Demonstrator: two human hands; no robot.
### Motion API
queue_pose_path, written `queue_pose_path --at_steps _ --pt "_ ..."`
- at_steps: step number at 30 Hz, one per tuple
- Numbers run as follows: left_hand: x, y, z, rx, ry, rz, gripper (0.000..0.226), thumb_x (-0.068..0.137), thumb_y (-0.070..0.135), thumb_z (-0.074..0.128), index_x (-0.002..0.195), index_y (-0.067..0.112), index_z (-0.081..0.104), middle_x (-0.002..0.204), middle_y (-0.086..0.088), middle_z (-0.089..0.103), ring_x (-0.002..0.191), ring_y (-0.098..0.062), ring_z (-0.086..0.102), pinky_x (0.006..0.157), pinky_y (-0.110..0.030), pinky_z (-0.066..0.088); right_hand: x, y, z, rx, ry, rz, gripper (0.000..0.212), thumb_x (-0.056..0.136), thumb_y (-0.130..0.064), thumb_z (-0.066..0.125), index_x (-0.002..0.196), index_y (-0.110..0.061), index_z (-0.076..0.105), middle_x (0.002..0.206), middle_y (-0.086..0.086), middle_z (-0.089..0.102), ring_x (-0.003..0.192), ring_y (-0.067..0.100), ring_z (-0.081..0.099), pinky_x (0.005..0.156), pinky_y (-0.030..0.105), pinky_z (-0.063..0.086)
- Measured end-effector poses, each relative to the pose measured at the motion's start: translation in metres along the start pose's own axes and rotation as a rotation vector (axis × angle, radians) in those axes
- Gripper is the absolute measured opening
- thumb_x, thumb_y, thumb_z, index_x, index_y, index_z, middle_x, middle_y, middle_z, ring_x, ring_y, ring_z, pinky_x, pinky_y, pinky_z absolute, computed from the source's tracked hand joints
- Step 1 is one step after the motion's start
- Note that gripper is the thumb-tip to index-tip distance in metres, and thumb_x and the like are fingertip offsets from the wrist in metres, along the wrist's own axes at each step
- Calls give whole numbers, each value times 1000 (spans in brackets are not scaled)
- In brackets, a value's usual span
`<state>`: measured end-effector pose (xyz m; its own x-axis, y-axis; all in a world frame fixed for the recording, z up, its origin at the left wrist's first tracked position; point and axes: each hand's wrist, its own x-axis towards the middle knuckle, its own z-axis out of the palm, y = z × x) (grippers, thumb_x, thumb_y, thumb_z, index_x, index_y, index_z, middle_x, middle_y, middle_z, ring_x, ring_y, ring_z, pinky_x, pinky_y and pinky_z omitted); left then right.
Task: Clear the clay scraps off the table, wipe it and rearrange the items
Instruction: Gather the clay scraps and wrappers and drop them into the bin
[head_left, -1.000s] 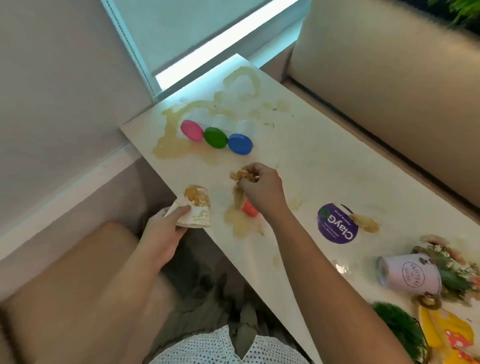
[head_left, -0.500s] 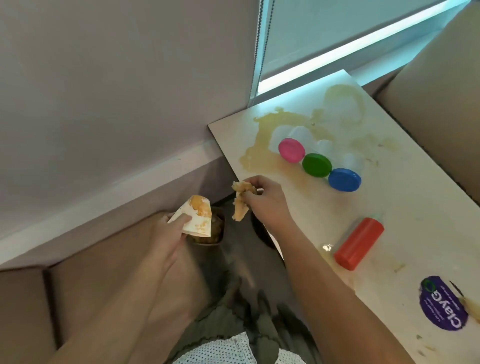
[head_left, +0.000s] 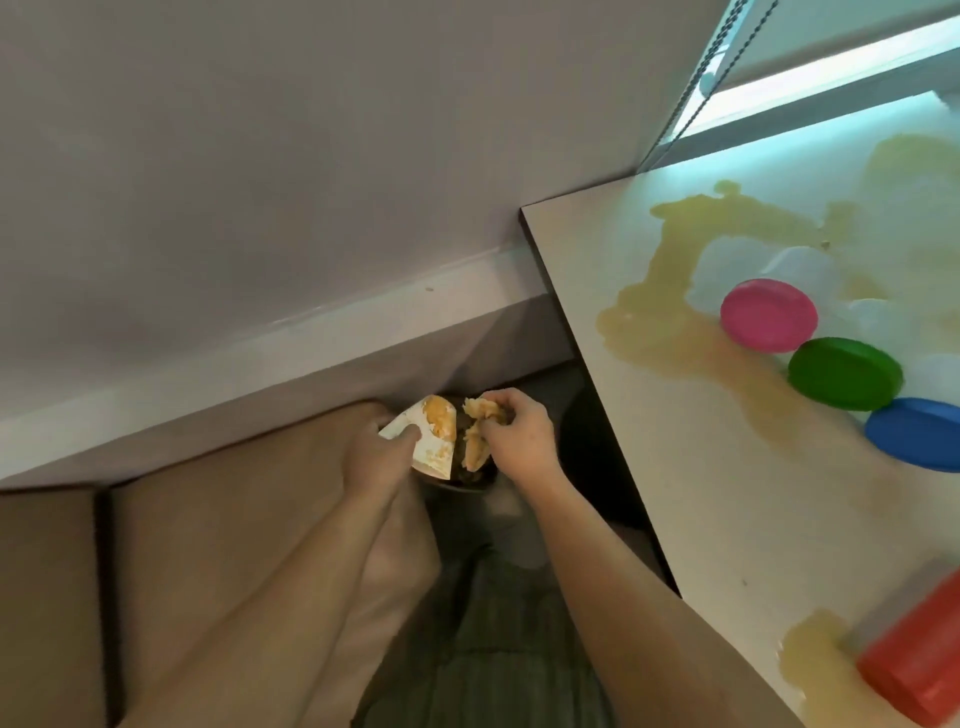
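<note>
My left hand (head_left: 382, 452) pinches a folded white card (head_left: 434, 447) smeared with tan clay. Right beside it my right hand (head_left: 514, 431) grips a lump of tan clay scraps (head_left: 475, 439). Both hands hover off the table's left edge, over a dark bin (head_left: 462, 483) on the floor by the sofa; the bin is mostly hidden under them. On the white table (head_left: 727, 493) at right, yellowish clay smears (head_left: 660, 291) spread around three tubs with pink (head_left: 768, 315), green (head_left: 844, 374) and blue (head_left: 917, 434) lids.
A red squeeze bottle (head_left: 919, 660) lies near the table's front right, next to another smear (head_left: 810, 654). A beige sofa seat (head_left: 208, 571) fills the lower left. A blind cord (head_left: 691, 78) hangs at the window corner above the table.
My right hand lifted the clay lump off the table and carried it left, over the edge, to the bin. My left hand with the card lowered beside it. My view swung left.
</note>
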<state>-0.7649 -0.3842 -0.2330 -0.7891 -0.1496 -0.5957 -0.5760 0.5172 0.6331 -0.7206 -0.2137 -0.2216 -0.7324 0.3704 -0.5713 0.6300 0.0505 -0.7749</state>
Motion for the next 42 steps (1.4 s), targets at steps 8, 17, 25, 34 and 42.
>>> queue_pose_path --at_steps 8,17,25,34,42 --pt "126 -91 93 143 12 1 32 94 23 68 125 23 59 110 3 65 78 -4 59 54 -18 41 137 130 84 -50 14 36 26 91 0 60 99 -24 67 98 -11 64 95 5 61 81 20 52" --pt "237 -171 169 168 -186 -122 56 100 45 60 148 22 44 135 -3 59 112 -21 60 87 -27 43 239 242 135 15 -248 328 29 105 -32 50 134 -30 54 117 -3 64 110 23 60 95 34 49" --pt "242 -171 166 112 -206 -159 55 103 46 50 153 25 43 146 -3 56 132 -27 53 115 -44 40 241 261 135 -383 -267 256 47 101 -30 53 146 -17 50 143 15 56 126 35 56 109 44 46" --pt "133 -74 96 152 -134 -3 42 103 37 54 142 22 54 142 -7 59 129 -28 56 106 -33 42 133 126 73 -403 -136 79 36 97 -19 60 133 -17 58 129 4 63 118 24 60 101 37 50" --pt "6 32 25 144 -134 218 45 104 37 54 148 26 50 138 4 59 131 -17 53 107 -32 45 17 -7 -7 -417 -122 -108 46 99 -17 58 144 -22 50 140 2 56 128 22 55 108 38 49"
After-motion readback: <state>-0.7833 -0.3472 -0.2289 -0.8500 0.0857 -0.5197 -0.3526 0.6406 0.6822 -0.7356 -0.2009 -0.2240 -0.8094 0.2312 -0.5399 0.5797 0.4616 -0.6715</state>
